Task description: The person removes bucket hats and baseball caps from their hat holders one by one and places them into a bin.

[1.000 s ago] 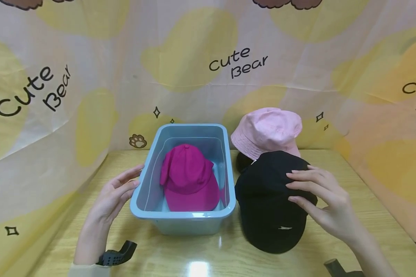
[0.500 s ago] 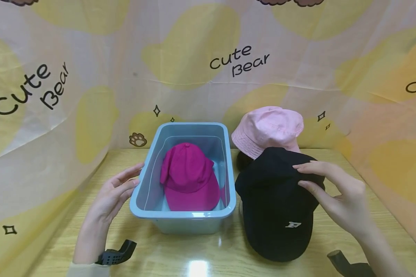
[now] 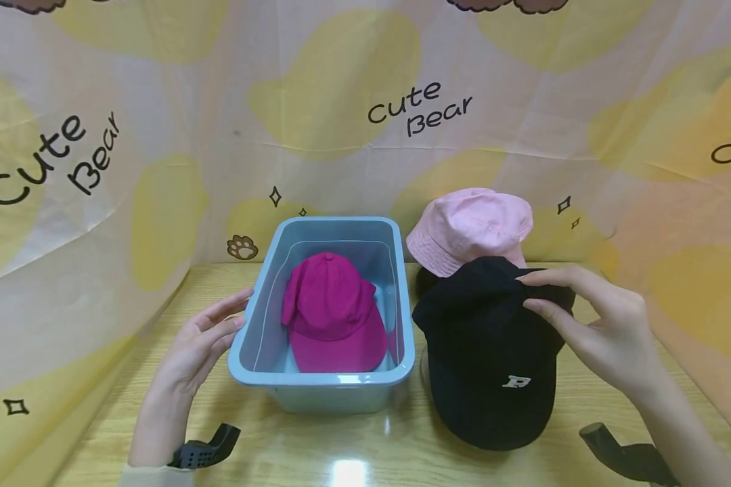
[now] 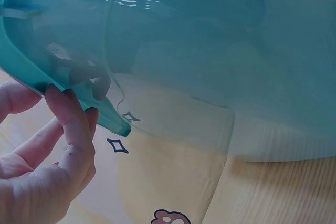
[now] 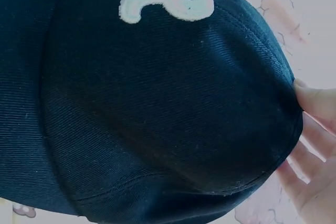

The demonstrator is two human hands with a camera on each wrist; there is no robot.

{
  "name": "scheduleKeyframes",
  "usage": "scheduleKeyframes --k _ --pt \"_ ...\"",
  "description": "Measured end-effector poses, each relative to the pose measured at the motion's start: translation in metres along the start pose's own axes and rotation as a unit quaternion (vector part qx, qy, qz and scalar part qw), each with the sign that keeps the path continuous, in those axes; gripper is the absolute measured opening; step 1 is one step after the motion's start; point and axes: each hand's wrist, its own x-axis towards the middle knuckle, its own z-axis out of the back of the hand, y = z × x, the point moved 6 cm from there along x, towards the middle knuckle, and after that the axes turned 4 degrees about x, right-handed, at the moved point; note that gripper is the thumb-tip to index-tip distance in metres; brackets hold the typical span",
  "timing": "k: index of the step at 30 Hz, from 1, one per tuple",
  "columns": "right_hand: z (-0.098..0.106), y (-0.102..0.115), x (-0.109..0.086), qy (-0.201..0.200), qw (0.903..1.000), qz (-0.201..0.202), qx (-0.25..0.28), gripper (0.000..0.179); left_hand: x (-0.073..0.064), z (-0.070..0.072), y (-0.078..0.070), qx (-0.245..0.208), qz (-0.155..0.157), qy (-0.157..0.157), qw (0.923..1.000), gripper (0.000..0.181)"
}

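My right hand (image 3: 609, 325) pinches the crown of a black baseball cap (image 3: 481, 338) between thumb and fingers. The cap hangs tilted with its brim toward me, and a white letter patch shows at its front. In the right wrist view the cap (image 5: 147, 98) fills most of the picture, with the fingertips at its top. My left hand (image 3: 204, 345) touches the left rim of a light blue plastic bin (image 3: 321, 377) with its fingertips from outside. Inside the bin lies a magenta baseball cap (image 3: 331, 311), brim toward me. The left wrist view shows the bin's translucent wall (image 4: 210, 51).
A pink bucket hat (image 3: 472, 226) sits at the back right, on something dark (image 3: 425, 284). A pale curved edge (image 3: 425, 370) shows beside the black cap's brim. A wooden table (image 3: 304, 446) carries everything. A printed cloth (image 3: 329, 101) hangs behind and at both sides.
My right hand has gone from fingers laid on the black cap to pinching its crown. The cap has risen and tilted, moving slightly right, and its patch has come into view. My left hand stays put.
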Motion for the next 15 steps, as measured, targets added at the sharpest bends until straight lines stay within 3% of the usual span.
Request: scheduleKeyframes --k 7,12,15 --pt "0.002 0.000 0.010 -0.002 0.9999 -0.008 -0.008 0.025 0.000 0.000 0.000 -0.001 0.000 0.002 1.0000 0.039" --pt "0.004 0.000 0.017 0.001 0.9996 -0.022 -0.020 0.037 0.000 0.000 0.000 0.000 -0.001 0.002 1.0000 0.039" --pt "0.006 0.000 0.021 0.003 0.9993 -0.032 -0.020 0.035 0.000 -0.001 0.000 0.000 0.000 0.001 1.0000 0.039"
